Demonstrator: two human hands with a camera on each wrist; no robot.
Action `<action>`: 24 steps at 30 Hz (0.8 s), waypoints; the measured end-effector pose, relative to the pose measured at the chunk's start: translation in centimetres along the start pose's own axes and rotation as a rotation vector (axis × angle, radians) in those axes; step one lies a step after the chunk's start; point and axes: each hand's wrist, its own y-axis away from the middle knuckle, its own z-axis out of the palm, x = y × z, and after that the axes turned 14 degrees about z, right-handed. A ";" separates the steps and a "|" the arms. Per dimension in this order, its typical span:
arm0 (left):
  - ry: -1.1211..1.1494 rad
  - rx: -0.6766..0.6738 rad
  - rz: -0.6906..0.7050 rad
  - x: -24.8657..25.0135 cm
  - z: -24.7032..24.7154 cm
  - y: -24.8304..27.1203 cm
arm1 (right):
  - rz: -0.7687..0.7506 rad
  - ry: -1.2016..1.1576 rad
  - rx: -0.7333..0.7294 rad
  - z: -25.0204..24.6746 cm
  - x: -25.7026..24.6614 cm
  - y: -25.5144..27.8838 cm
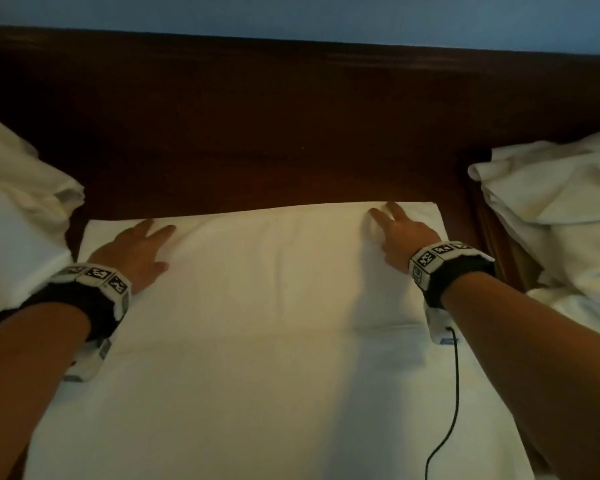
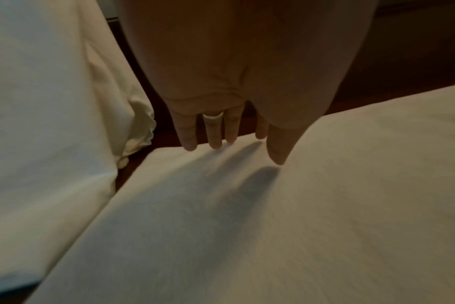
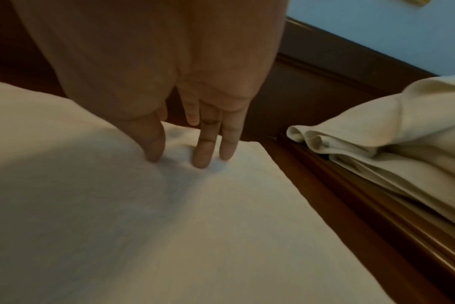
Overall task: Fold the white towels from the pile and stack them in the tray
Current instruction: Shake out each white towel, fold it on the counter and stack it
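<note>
Both my left hand point(image 1: 137, 251) and right hand point(image 1: 400, 237) lie flat, fingers straight, on the towel point(image 1: 257, 289), whose long axis runs between them.

Dim, warm-toned, soft pictures.
Arm shadows fall across the white towel point(image 1: 257, 289); both wrist views are blurred and noisy, with wide-angle stretching toward the edges.

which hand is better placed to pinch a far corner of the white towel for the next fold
Right. The right hand has its fingertips beside the flat white towel's far right corner; the left hand lies flatter, further in from its corner.
</note>
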 end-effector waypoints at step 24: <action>-0.229 0.697 0.200 3.6 -3.9 9.2 | 0.022 -0.205 0.454 -2.7 3.2 7.6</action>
